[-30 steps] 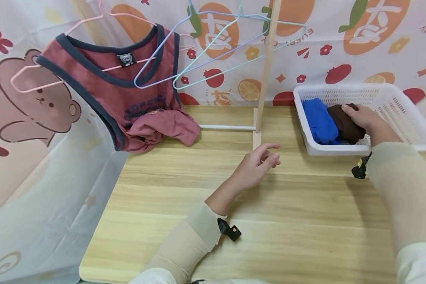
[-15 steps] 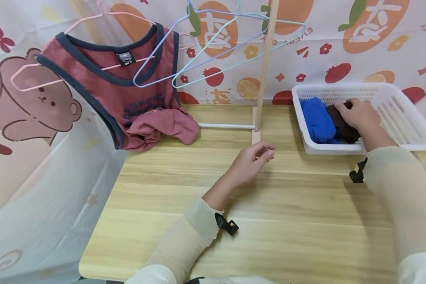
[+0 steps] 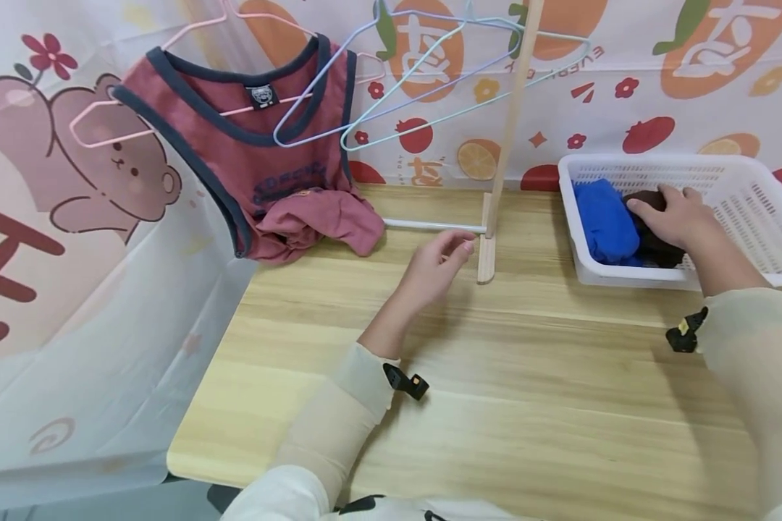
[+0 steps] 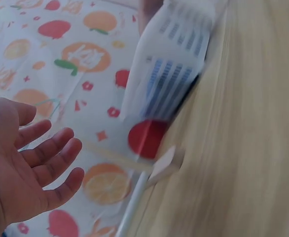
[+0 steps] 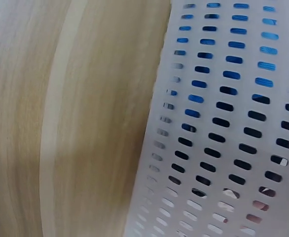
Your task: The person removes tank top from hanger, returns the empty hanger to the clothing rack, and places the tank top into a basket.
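In the head view, my right hand (image 3: 680, 217) is inside the white perforated basket (image 3: 599, 273) at the right, with thumb and fingers on a dark brown folded cloth (image 3: 665, 255). Part of that cloth is hidden under the hand. Tucked against its left side is a blue folded cloth (image 3: 602, 223). The right wrist view has only the basket wall (image 5: 213, 123), blue and dark cloth behind its slots. My left hand (image 3: 430, 268) hovers over the table, fingers loosely bent and holding nothing. In the left wrist view its palm (image 4: 16, 163) faces up, fingers spread.
A red sleeveless top (image 3: 234, 145) hangs on a pink hanger (image 3: 195, 27) at the left, its hem bunched on the table (image 3: 495, 405). A blue hanger (image 3: 326, 69) and a mint hanger (image 3: 423, 58) hang beside a wooden post (image 3: 508, 130). A white bar (image 3: 430, 226) runs low behind.
The head view has shifted, so the scene sits further right. My left hand has drawn back leftward from the post's foot. My right hand stays at the brown cloth, its fingers shifting over it.
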The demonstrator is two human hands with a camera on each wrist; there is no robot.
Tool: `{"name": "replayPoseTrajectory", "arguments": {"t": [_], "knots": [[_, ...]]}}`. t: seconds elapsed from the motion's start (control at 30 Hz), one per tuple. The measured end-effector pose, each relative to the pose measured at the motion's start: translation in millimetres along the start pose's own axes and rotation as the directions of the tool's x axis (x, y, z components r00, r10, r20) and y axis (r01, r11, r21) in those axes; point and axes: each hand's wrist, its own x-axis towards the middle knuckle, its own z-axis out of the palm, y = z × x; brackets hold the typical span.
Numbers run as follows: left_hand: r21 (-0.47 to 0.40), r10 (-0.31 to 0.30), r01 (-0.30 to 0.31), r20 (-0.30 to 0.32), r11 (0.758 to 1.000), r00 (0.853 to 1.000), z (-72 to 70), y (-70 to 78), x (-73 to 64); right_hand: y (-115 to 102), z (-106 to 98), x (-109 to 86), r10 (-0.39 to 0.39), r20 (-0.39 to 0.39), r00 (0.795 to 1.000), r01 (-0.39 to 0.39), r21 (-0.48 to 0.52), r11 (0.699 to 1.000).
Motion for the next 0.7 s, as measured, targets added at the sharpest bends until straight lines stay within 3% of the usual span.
{"name": "replayPoseTrajectory", "arguments": {"t": [0.07, 0.2, 0.27, 0.33, 0.4, 0.47, 0.57, 0.6, 0.63, 0.7], "knots": [[0.038, 0.006, -0.005, -0.029, 0.999, 1.000, -15.7, 0.3, -0.5, -1.9, -1.0, -1.6, -0.007, 0.001, 1.000, 0.007, 0.005, 1.000], [0.151, 0.075, -0.058, -0.110, 0.987, 0.991, -58.1, 3.9, -1.9, -4.8, -1.8, -6.3, -0.010, 0.009, 1.000, 0.010, 0.011, 1.000], [0.232, 0.138, -0.096, -0.173, 0.968, 0.975, -85.3, 6.6, -4.1, -6.5, 0.7, -7.2, -0.018, 0.012, 1.000, 0.018, 0.019, 1.000], [0.304, 0.199, -0.120, -0.242, 0.945, 0.950, -112.8, 11.4, -7.7, -7.9, 3.5, -8.9, -0.030, 0.006, 1.000, 0.030, 0.025, 0.999], [0.387, 0.283, -0.149, -0.317, 0.910, 0.905, -141.8, 16.1, -11.2, -7.1, 6.9, -10.7, -0.035, -0.011, 0.999, 0.035, 0.023, 0.999], [0.470, 0.385, -0.183, -0.378, 0.863, 0.842, -171.2, 21.9, -14.3, -5.7, 10.3, -12.2, -0.034, -0.040, 0.999, 0.034, 0.007, 0.999], [0.623, 0.542, -0.212, -0.406, 0.753, 0.736, -215.5, 31.9, -16.1, -6.9, 14.2, -13.1, -0.004, -0.089, 0.996, 0.002, -0.021, 1.000], [0.669, 0.582, -0.206, -0.403, 0.714, 0.707, -229.6, 36.4, -16.3, -8.9, 14.8, -13.2, 0.004, -0.107, 0.994, -0.007, -0.026, 1.000], [0.709, 0.611, -0.193, -0.397, 0.678, 0.685, -241.9, 40.8, -15.9, -13.0, 15.1, -13.2, 0.012, -0.124, 0.992, -0.016, -0.028, 0.999], [0.765, 0.634, -0.150, -0.389, 0.627, 0.668, -264.6, 50.7, -14.7, -25.4, 14.4, -14.2, 0.015, -0.164, 0.986, -0.019, -0.024, 1.000]]}}
